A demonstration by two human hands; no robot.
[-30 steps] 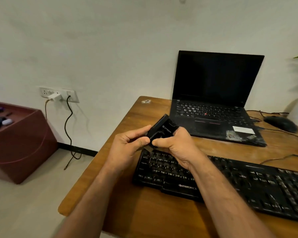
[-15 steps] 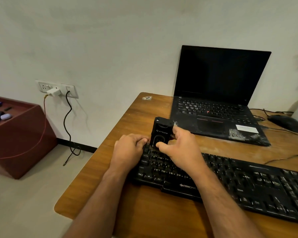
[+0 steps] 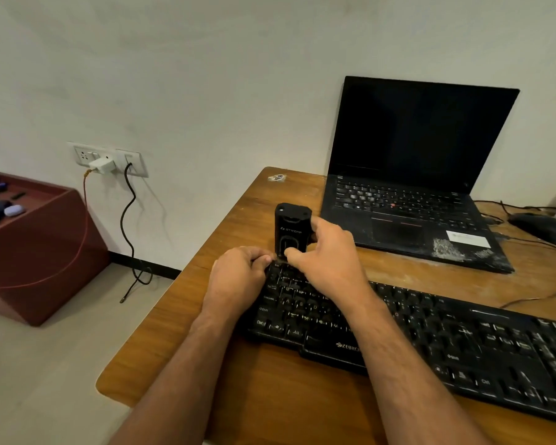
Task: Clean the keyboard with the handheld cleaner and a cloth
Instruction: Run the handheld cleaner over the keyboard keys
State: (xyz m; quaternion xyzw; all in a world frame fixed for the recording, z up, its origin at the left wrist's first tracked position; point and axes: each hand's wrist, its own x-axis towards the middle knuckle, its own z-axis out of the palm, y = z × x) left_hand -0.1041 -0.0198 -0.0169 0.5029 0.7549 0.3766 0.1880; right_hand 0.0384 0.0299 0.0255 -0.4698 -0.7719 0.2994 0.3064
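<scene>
A black handheld cleaner [image 3: 292,227] stands upright with its lower end on the top-left corner of the black keyboard [image 3: 463,348]. My right hand [image 3: 328,261] grips the cleaner from the right, thumb across its front. The curled fingers of my left hand [image 3: 238,277] hold the keyboard's top-left edge, right beside the cleaner's base. The keyboard lies across the near part of the wooden desk [image 3: 286,396]. No cloth is in view.
An open black laptop [image 3: 411,194] sits behind the keyboard. A black mouse [image 3: 543,229] with cables lies at the far right. Left of the desk are a wall socket with a charger [image 3: 101,163], hanging cables and a red-brown cabinet [image 3: 36,252].
Both hands came down from above the desk, where they held the cleaner tilted. The cleaner now stands upright on the keyboard's corner, and my left hand has shifted to the keyboard edge.
</scene>
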